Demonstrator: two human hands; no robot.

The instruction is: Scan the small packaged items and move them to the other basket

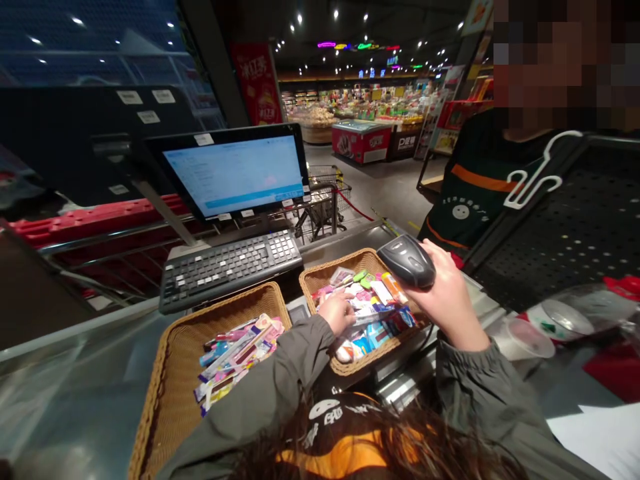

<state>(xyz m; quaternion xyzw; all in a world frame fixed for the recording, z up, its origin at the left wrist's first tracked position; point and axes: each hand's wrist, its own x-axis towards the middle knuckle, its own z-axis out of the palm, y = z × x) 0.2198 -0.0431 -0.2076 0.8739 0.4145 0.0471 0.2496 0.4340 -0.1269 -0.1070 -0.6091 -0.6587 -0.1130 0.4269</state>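
My right hand (450, 287) is wrapped round a black handheld barcode scanner (407, 261), held over the right edge of a wicker basket (367, 257). Inside that basket lies a jumble of small colourful packages (375, 333), with an orange tube (394, 288) among them. My left hand (337, 312) reaches in at the basket's left side, its fingers curled down onto the packages; whatever they grip is hidden. A larger wicker basket (170, 373) stands to the left, holding slim packaged items (245, 353), partly behind my left sleeve.
Behind the baskets are a black keyboard (230, 267) and a lit monitor (235, 173). A person in a dark apron (465, 187) stands at the far right, by a white hanger (537, 173) on a black perforated panel. Plastic tubs (525, 339) and white paper (600, 433) lie at right.
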